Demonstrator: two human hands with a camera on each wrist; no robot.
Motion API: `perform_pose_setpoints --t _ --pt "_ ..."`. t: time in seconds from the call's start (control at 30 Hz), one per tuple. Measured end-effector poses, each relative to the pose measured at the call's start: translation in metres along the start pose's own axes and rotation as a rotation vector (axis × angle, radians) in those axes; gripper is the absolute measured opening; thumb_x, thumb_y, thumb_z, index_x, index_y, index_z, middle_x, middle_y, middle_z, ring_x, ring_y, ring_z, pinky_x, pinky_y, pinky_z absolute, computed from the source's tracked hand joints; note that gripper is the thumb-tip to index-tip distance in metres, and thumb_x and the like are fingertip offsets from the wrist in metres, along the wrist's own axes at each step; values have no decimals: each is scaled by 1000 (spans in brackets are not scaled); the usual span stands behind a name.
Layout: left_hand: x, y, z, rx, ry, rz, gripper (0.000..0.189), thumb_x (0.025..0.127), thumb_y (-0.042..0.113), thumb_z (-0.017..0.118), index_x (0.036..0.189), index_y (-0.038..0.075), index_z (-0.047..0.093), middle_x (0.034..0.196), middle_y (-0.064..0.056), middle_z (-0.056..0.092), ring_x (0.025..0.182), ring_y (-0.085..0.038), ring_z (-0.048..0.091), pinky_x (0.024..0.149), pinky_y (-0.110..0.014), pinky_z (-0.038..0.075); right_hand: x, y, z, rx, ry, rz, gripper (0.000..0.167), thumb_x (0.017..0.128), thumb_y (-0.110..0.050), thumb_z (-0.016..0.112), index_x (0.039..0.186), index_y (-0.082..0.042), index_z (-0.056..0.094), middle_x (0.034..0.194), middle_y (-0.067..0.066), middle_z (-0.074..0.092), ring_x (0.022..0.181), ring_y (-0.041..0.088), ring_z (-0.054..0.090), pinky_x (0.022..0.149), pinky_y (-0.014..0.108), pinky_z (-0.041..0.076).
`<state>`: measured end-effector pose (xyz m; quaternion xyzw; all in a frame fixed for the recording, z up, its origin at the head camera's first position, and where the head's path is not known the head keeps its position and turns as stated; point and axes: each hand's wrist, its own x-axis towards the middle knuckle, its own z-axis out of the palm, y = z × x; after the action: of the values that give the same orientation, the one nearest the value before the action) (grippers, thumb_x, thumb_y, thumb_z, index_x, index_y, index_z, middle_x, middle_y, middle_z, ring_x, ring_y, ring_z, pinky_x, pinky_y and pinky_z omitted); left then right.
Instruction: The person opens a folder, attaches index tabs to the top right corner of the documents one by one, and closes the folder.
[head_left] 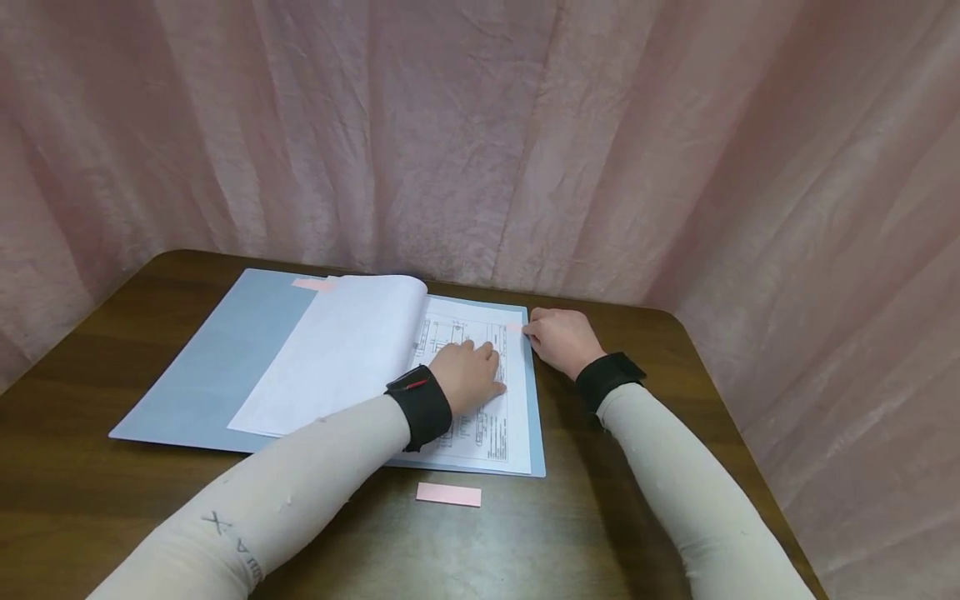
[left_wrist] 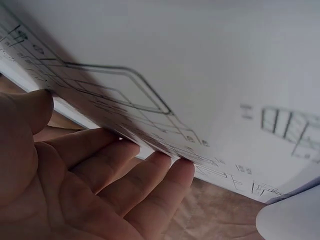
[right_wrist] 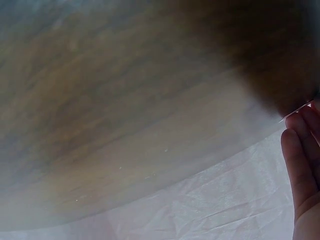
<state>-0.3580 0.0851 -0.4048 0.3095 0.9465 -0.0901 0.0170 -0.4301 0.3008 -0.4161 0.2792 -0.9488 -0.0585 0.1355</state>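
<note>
A stack of white sheets with printed technical drawings [head_left: 517, 400] lies in an open light-blue folder [head_left: 195, 367], with several sheets turned over to the left [head_left: 337, 350]. My left hand [head_left: 467, 375] rests on the drawing page, fingers extended; in the left wrist view the fingertips [left_wrist: 182, 167] touch the paper. At the page's upper right edge, my right hand [head_left: 562, 337] pinches a pink sticky tab [head_left: 514, 327] between thumb and curled fingers. Only part of the right hand [right_wrist: 302, 155] shows in the right wrist view, at a thin edge.
A pink sticky-note pad [head_left: 448, 494] lies on the brown wooden table [head_left: 555, 542] in front of the folder. Another pink tab [head_left: 313, 284] sticks out at the top of the turned sheets. A pink curtain [head_left: 450, 142] hangs behind and to the right of the table.
</note>
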Motion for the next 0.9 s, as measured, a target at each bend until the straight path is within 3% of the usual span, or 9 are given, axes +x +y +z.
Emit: perform_pose_setpoints --t 0.17,0.33,0.5,0.7,0.9 --pt "4 3 4 -8 9 10 64 114 51 59 156 2 60 156 -15 62 137 -36 64 110 -49 54 -6 3 3 28 -24 16 20 105 -15 78 123 -11 85 103 6 75 84 22 69 82 37 62" --pt "8 6 10 -21 15 6 65 113 52 59 156 3 60 157 -14 62 138 -36 63 110 -49 54 -15 1 3 67 -61 45 26 107 -17 76 130 -8 82 123 9 78 107 26 76 95 42 62" --pt "14 7 9 4 4 4 66 114 53 58 158 4 59 156 -13 62 136 -34 64 109 -48 55 -27 -2 -1 92 -88 35 30 106 -18 76 135 -8 79 136 10 76 124 27 73 104 45 59" --pt "15 7 5 18 -14 6 66 113 56 57 156 7 61 151 -9 65 131 -29 65 107 -47 56 -49 -10 -8 131 -124 -12 30 105 -19 78 134 -11 80 135 7 76 123 24 73 102 44 60" --pt "6 3 5 20 39 16 66 109 58 64 152 8 65 147 -7 67 129 -27 66 103 -47 58 -75 -23 -17 202 -133 -11 35 103 -20 83 136 -12 79 136 6 76 123 24 73 103 45 59"
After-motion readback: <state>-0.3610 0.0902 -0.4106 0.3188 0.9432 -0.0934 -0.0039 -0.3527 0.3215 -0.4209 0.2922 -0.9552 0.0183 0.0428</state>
